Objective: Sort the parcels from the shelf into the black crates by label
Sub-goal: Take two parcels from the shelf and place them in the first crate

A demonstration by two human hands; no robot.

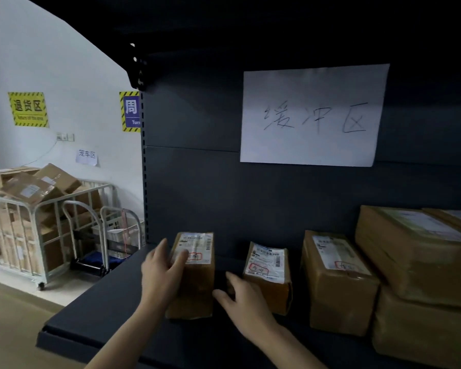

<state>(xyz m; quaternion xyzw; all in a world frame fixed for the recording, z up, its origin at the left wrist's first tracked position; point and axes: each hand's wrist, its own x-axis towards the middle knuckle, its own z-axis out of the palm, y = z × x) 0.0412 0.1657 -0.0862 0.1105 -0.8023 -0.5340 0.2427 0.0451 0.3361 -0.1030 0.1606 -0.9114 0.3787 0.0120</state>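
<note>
Surroundings: the dark shelf carries a row of brown parcels. From left to right these are the leftmost parcel, the second parcel, the third parcel, and at the far right an upper large parcel stacked on a lower large parcel. Each of the first three has a white label on top with a red-circled mark. A paper sheet with handwritten characters is fixed to the back panel above the row. Off the shelf to your left, a white cage trolley piled with cartons stands against the wall, with hand trolleys just beside it. A yellow sign and a blue sign hang on the wall.

Obstructions: the second parcel stands just beside the leftmost parcel, leaving a narrow gap. Your right hand occupies that gap.

Grip: your left hand holds the leftmost parcel at its left upper edge, with the thumb laid across the label. Your right hand has its fingers spread and grasps nothing. Its thumb points toward the leftmost parcel's right face. Contact there, or with the second parcel, cannot be determined.
</note>
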